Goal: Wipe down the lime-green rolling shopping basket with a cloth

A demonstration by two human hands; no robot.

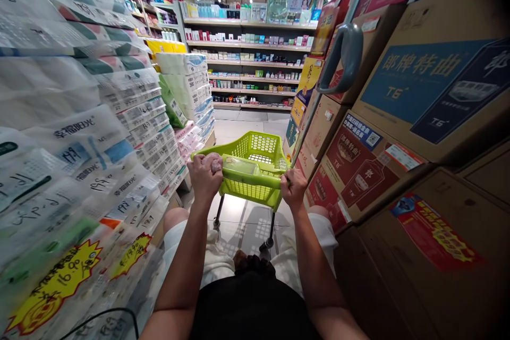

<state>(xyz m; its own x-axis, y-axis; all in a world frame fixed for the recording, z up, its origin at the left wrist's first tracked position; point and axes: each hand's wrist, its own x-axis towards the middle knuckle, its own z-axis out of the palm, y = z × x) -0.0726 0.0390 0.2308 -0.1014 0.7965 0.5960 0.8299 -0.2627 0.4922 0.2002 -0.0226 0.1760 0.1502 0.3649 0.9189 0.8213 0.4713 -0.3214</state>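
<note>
A lime-green plastic shopping cart point(249, 191) with perforated walls stands in front of me, its thin legs and casters on the tiled floor. Around the left end of its handle my left hand point(205, 175) is closed. A small crumpled pinkish thing point(215, 162) shows at those fingers; I cannot make out what it is. My right hand point(294, 187) is wrapped round the handle's right end. Between the hands lies a clear-covered panel point(241, 163) on the cart. What I can see of the basket floor is bare lattice.
Plastic-wrapped tissue packs point(131, 90) rise in a tall stack on the left, with yellow price signs point(56, 287). Printed cartons point(422, 79) are piled closely on the right. A grey looped handle point(341, 58) on a metal pole juts out there. Shelves of small products point(243, 45) stand ahead.
</note>
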